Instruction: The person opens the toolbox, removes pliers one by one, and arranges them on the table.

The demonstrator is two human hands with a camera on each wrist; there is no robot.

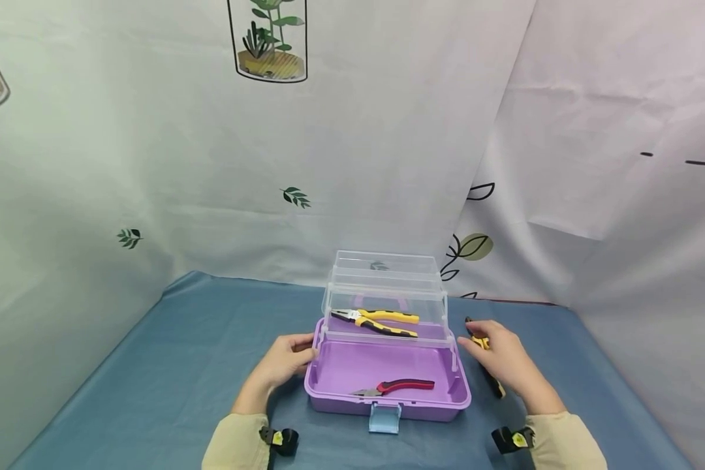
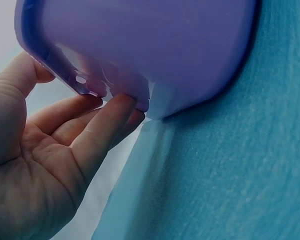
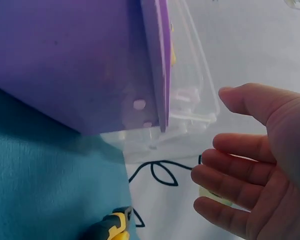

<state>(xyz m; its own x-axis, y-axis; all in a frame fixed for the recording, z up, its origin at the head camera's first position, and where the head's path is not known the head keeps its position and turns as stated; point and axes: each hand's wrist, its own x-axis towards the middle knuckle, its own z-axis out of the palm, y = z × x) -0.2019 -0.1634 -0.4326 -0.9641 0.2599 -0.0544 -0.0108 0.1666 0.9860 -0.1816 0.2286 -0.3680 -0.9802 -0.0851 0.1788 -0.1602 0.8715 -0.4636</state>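
Note:
A purple toolbox point(image 1: 388, 408) stands with its clear lid raised and a clear tray point(image 1: 335, 333) lifted above its base. On the left side, my left hand point(image 1: 284, 360) holds the box, thumb at the rim point(image 2: 32, 62) and fingers against the outer wall. Yellow-and-black combination pliers point(image 1: 382, 320) lie in the tray. Inside the base are red-and-black long-nose pliers point(image 1: 408, 384). My right hand point(image 1: 499, 356) is off the box's right side, fingers extended and holding nothing. In the head view it partly hides a yellow-and-black tool point(image 1: 493, 385) on the cloth.
Blue cloth point(image 1: 153, 391) covers the table. A light blue latch point(image 1: 384, 419) hangs down at the box's front. Pale printed curtains point(image 1: 388, 130) hang behind the table and along both sides.

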